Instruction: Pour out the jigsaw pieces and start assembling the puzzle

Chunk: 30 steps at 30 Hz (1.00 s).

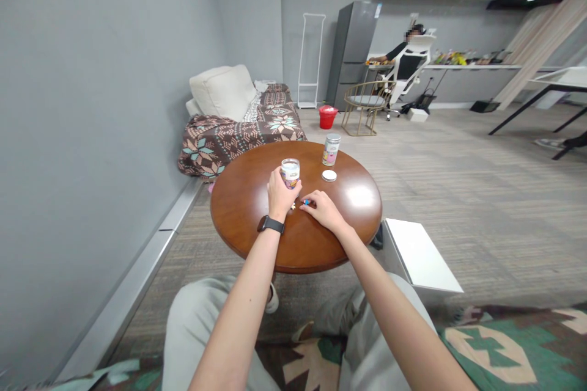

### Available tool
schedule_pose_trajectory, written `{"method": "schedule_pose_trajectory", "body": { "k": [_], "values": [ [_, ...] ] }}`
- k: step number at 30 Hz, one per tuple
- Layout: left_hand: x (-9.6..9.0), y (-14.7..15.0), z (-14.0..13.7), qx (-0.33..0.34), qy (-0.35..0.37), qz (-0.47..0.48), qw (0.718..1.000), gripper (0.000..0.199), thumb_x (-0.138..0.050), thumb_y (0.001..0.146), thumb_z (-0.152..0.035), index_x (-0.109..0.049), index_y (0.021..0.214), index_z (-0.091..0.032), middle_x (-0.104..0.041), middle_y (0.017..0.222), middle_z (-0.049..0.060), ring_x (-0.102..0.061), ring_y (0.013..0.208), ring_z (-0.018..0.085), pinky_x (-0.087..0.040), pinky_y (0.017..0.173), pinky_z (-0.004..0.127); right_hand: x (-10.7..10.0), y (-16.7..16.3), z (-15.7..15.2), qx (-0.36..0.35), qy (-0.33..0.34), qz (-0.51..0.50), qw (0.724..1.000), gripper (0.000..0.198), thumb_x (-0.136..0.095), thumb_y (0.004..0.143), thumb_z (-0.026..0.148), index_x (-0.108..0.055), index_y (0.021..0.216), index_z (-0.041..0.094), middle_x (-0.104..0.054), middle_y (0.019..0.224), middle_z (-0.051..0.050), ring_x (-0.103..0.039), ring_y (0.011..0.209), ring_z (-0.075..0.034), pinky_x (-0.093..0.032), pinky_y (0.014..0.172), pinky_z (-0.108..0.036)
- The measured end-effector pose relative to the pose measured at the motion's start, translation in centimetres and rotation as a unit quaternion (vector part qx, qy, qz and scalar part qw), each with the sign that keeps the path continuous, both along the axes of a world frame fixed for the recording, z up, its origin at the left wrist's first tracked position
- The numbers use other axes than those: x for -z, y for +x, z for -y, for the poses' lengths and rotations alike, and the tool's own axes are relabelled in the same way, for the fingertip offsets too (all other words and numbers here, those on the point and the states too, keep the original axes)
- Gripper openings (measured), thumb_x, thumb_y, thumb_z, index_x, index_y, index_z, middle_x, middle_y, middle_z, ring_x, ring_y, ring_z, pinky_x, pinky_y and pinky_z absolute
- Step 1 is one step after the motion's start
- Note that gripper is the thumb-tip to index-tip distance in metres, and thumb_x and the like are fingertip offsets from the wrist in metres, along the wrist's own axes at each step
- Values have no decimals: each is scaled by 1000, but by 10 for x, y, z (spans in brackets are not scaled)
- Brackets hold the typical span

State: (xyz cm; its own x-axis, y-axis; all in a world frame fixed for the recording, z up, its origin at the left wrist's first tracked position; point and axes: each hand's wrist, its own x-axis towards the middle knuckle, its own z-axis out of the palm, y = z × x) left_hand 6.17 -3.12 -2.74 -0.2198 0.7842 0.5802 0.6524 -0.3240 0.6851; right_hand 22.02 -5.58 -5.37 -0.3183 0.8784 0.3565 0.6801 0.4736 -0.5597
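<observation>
My left hand (280,194) is wrapped round a clear jar (290,172) with a colourful label, standing lidless on the round brown table (243,220). Beside it, my right hand (321,209) pinches a small blue piece (306,201) just above the tabletop; its exact kind is too small to make out. A few tiny white pieces (293,206) lie between the two hands. Behind my right hand rests a round white lid (329,175). Farther back stands a second labelled jar (331,150) with a silver lid on it.
A sofa with a patterned cover (229,140) adjoins the table's far left. At the right stands a white box (424,250). Beyond the table are a red bin (327,117), a gold-framed chair (364,101) and a person (403,46) seated by the counter.
</observation>
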Motion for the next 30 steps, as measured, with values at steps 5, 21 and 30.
{"method": "schedule_pose_trajectory", "body": {
  "k": [5, 21, 30],
  "values": [
    [0, -1, 0, 5, -1, -4, 1000, 57, -76, 73, -26, -47, 121, -19, -62, 118, 13, -61, 116, 31, -48, 100, 44, -9, 0, 6, -8, -16, -35, 999, 7, -66, 89, 21, -73, 87, 20, -65, 86, -4, -57, 81, -18, -48, 82, -33],
    [-7, -2, 5, -71, -43, -7, 996, 55, -72, 77, -28, -46, 125, -18, -61, 124, 16, -57, 122, 34, -44, 102, 49, -2, -30, -5, -57, -64, -76, 993, 8, -71, 82, 15, -75, 79, 22, -66, 96, -3, -59, 80, -14, -49, 81, -31],
    [-6, -1, 5, -53, -33, -11, 998, 54, -72, 77, -26, -46, 124, -18, -61, 124, 15, -57, 123, 31, -45, 103, 45, -7, -29, -3, -18, -61, -91, 994, 8, -74, 78, 13, -73, 78, 21, -56, 78, 2, -52, 70, -12, -45, 75, -27]
  ]
}}
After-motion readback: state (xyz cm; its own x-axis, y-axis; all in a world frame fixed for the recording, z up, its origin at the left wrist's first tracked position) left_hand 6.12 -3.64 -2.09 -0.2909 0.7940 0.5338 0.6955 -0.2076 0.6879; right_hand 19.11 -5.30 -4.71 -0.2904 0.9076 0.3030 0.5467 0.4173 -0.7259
